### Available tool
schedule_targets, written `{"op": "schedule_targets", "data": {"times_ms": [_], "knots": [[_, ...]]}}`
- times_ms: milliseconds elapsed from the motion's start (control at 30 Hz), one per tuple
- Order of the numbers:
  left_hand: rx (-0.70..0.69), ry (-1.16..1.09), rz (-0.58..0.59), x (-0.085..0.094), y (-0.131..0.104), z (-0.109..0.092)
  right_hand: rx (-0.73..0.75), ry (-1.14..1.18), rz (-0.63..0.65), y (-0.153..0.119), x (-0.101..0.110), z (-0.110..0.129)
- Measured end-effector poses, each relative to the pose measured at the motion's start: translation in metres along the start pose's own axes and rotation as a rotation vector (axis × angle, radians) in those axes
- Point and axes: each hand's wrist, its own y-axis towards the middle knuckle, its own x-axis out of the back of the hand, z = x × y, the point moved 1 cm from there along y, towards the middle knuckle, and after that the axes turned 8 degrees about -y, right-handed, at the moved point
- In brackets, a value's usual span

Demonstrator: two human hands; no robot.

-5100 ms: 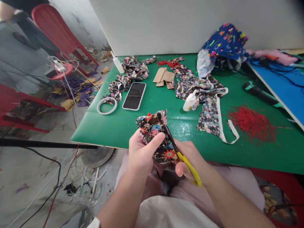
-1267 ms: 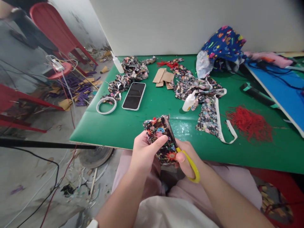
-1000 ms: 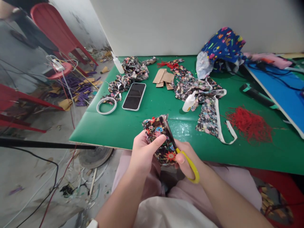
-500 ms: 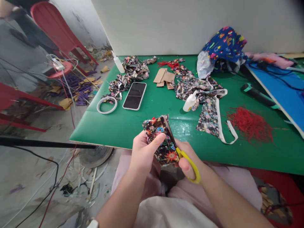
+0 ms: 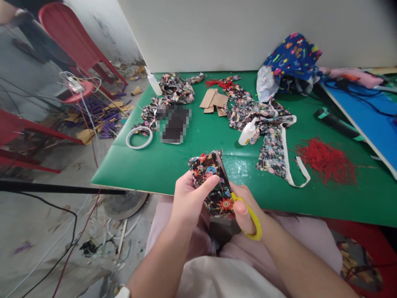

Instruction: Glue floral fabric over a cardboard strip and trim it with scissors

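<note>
My left hand (image 5: 194,198) grips a folded piece of black floral fabric (image 5: 214,182), thumb on top and fingers underneath. In my right hand (image 5: 246,207) is a pair of scissors with yellow handles (image 5: 256,225), my thumb through one loop. The dark blades lie along the right edge of the fabric, and whether they bite into it I cannot tell. Both hands are over the near edge of the table, above my lap. Beyond them stands a white squeeze bottle (image 5: 247,133).
On the green table (image 5: 211,136) lie a tape roll (image 5: 139,138), a pixelated phone (image 5: 173,126), cardboard pieces (image 5: 214,101), floral fabric strips (image 5: 271,155), red threads (image 5: 328,163) and a blue board (image 5: 366,111). A second bottle (image 5: 154,84) stands at the back left. A red chair (image 5: 71,37) is beyond.
My left hand and the fabric have shifted very slightly to the right. The scissors stay along the fabric's right edge. Little else differs.
</note>
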Motion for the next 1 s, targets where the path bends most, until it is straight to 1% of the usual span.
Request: {"op": "schedule_targets", "data": {"times_ms": [333,500,600,833,1000], "knots": [[0.006,0.013,0.003,-0.0005,0.0007,0.0009,0.003,-0.007,-0.016,-0.0011,-0.0017,-0.0008],[0.006,0.011,-0.007,-0.0005,0.0000,0.0000,-0.038,0.000,-0.017,-0.0011,-0.0021,-0.0023],[0.007,0.009,-0.006,-0.0006,-0.0004,-0.0004,-0.032,0.022,-0.029,-0.0017,-0.0024,-0.0023],[0.012,0.007,-0.013,-0.0010,-0.0001,-0.0010,-0.061,-0.005,-0.001,-0.0025,-0.0012,-0.0012],[0.020,-0.012,-0.006,-0.0022,-0.0001,-0.0023,-0.038,0.000,-0.025,-0.0011,-0.0013,-0.0018]]}}
